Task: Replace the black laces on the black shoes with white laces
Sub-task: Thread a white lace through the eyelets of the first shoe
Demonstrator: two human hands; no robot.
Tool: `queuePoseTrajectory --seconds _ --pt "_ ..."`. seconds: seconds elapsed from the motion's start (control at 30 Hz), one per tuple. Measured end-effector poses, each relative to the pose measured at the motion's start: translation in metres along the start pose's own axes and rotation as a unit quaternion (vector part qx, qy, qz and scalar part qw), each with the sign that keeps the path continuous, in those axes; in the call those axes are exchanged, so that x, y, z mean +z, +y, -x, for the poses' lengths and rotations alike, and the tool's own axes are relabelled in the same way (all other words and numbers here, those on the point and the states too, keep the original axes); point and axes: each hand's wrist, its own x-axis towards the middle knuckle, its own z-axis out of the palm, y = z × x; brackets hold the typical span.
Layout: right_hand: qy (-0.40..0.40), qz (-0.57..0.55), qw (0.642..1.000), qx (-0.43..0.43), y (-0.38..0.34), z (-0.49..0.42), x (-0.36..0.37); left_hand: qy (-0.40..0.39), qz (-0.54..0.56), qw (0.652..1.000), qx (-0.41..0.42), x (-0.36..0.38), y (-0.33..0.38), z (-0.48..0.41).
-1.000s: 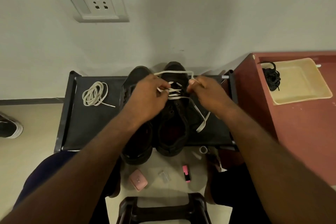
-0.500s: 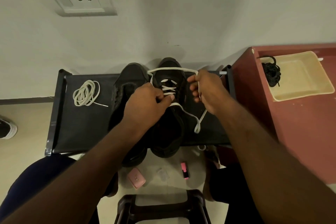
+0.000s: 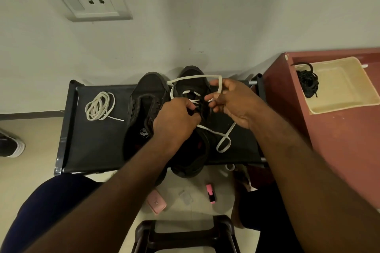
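Two black shoes stand side by side on a black rack (image 3: 92, 146). The right shoe (image 3: 193, 82) carries a partly threaded white lace (image 3: 195, 77) that loops over its toe and trails off to the right. My left hand (image 3: 174, 121) grips the shoe's upper at the eyelets, fingers curled. My right hand (image 3: 234, 102) pinches the white lace near its tip beside the eyelets. The left shoe (image 3: 146, 104) still has its black lace. A second white lace (image 3: 99, 106) lies coiled on the rack's left part.
A removed black lace (image 3: 308, 82) lies in a cream tray (image 3: 345, 86) on a red cabinet (image 3: 339, 146) at the right. On the floor below the rack lie a pink case (image 3: 156, 203) and a pink highlighter (image 3: 211, 193). A black stool (image 3: 185, 234) stands near me. Another shoe (image 3: 10, 144) sits far left.
My right hand has moved in toward the eyelets with the lace tip. My left hand has slid down onto the shoe's upper. The loop over the toe has grown wider.
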Motion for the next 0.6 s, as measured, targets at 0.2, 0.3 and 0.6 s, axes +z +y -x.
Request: queuePoseTrajectory --seconds 0.2,0.3,0.6 --pt "0.016 -0.014 1.0 -0.007 0.007 0.0 0.003 0.052 0.09 0.993 -0.057 0.015 0.002 0.006" --pt "0.036 0.016 0.999 -0.013 0.009 -0.001 0.001 0.066 0.114 0.988 -0.075 0.02 0.007 0.009" --pt "0.048 -0.028 0.998 0.022 0.011 -0.003 0.005 0.067 0.088 0.993 -0.049 0.02 0.006 0.013"
